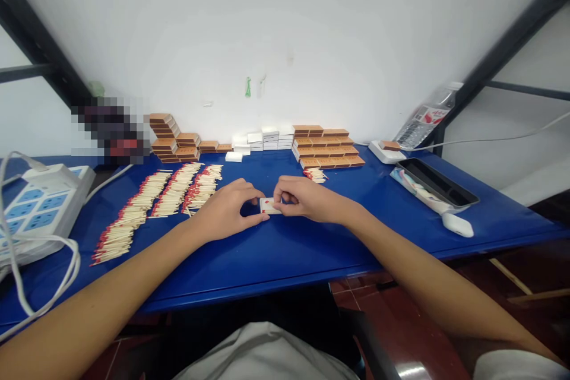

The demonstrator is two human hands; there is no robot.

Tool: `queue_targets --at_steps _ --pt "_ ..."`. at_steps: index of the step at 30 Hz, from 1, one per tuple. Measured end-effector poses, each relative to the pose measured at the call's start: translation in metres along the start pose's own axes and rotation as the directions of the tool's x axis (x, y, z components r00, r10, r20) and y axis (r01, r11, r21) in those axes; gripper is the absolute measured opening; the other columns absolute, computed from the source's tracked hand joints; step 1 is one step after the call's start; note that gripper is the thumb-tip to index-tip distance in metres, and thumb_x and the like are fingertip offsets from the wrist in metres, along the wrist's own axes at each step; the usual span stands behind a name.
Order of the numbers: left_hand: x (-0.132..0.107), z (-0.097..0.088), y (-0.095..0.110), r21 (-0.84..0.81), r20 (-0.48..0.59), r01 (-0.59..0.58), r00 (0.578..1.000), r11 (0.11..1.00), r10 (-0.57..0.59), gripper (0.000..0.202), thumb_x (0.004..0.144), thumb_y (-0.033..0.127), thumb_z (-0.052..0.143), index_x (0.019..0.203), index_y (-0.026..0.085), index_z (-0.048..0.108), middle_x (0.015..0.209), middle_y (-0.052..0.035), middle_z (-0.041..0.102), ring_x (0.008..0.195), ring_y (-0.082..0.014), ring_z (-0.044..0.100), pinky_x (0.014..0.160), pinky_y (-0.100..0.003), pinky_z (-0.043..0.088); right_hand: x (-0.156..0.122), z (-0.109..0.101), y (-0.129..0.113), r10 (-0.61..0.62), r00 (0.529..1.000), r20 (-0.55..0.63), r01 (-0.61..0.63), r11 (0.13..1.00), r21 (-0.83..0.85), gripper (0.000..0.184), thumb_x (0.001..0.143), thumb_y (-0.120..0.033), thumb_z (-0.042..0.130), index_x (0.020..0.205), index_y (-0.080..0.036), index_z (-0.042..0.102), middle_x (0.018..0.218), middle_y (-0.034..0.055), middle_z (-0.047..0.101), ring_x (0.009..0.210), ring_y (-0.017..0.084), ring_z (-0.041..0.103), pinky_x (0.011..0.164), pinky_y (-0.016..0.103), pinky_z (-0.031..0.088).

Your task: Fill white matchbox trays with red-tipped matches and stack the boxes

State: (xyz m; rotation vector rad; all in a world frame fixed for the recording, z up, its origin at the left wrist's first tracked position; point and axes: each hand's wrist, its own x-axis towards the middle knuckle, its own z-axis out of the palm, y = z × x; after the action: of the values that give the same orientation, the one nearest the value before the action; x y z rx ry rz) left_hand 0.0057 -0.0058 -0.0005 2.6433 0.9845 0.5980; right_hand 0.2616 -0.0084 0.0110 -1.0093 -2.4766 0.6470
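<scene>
Both hands meet at the middle of the blue surface (285, 249) — between them sits a small white matchbox tray (269, 206) with red-tipped matches showing inside. The left hand (229, 211) curls around the tray's left end, thumb and fingers pinching it. The right hand (307, 199) grips the right end, fingers bent down over the edge. The tray rests on the surface, just in front of the person.

To the left, long rows of matches (155, 202) lie fanned out, red heads lined up. At the back wall stand stacks of brown matchboxes (327, 147) on the right, more brown boxes (173, 139) on the left, and white trays (262, 139) between them — a small heap of loose matches (315, 175) just ahead. A power strip (40, 208) sits far left, a phone (436, 181) far right.
</scene>
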Motion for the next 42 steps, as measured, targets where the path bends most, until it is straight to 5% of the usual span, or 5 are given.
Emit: queue_targets --at_steps 8,12,16,25,42 --pt "-0.002 -0.001 -0.001 0.001 -0.002 0.007 1.0 1.0 -0.007 0.031 0.094 0.049 0.071 0.111 0.024 0.074 0.098 -0.0053 0.069 0.097 -0.0247 0.062 0.081 -0.037 0.05 -0.011 -0.024 0.015 0.04 0.987 -0.157 -0.05 0.997 -0.061 0.03 0.097 -0.05 0.065 0.093 -0.021 0.069 0.092 0.0051 0.062 0.077 0.018 0.054 0.07 0.031 0.041" --pt "-0.003 -0.003 -0.002 -0.003 0.007 0.028 1.0 1.0 -0.028 0.033 0.094 0.051 0.071 0.114 0.025 0.074 0.1 -0.0056 0.069 0.097 -0.0247 0.063 0.08 -0.037 0.051 -0.027 -0.058 0.047 0.191 0.924 -0.331 -0.27 0.94 -0.21 0.034 0.098 -0.049 0.06 0.084 -0.019 0.067 0.08 0.0057 0.064 0.072 0.019 0.054 0.066 0.032 0.036" --pt "-0.003 -0.004 -0.003 0.014 -0.008 0.033 0.999 0.999 -0.033 0.036 0.094 0.054 0.071 0.113 0.024 0.074 0.101 -0.0061 0.07 0.098 -0.0251 0.063 0.08 -0.037 0.051 -0.036 -0.072 0.071 0.332 0.914 -0.233 -0.386 0.89 -0.243 0.034 0.09 -0.051 0.067 0.083 -0.018 0.07 0.075 0.005 0.064 0.069 0.019 0.053 0.063 0.031 0.032" --pt "-0.003 -0.004 -0.005 0.027 -0.018 0.027 0.999 0.999 -0.026 0.037 0.095 0.053 0.07 0.115 0.022 0.073 0.102 -0.0066 0.07 0.098 -0.0255 0.063 0.08 -0.037 0.052 -0.032 -0.06 0.078 0.357 0.933 -0.051 -0.36 0.915 -0.182 0.028 0.089 -0.046 0.066 0.086 -0.018 0.072 0.078 0.0057 0.068 0.069 0.019 0.056 0.063 0.031 0.036" --pt "-0.001 -0.003 -0.001 0.02 -0.011 0.027 1.0 0.999 -0.027 0.037 0.095 0.052 0.071 0.119 0.024 0.074 0.097 -0.005 0.069 0.097 -0.0244 0.063 0.083 -0.037 0.051 -0.018 -0.039 0.031 0.133 0.983 -0.125 -0.131 0.991 0.023 0.033 0.096 -0.052 0.064 0.092 -0.021 0.072 0.083 0.0032 0.062 0.073 0.017 0.053 0.066 0.03 0.04"
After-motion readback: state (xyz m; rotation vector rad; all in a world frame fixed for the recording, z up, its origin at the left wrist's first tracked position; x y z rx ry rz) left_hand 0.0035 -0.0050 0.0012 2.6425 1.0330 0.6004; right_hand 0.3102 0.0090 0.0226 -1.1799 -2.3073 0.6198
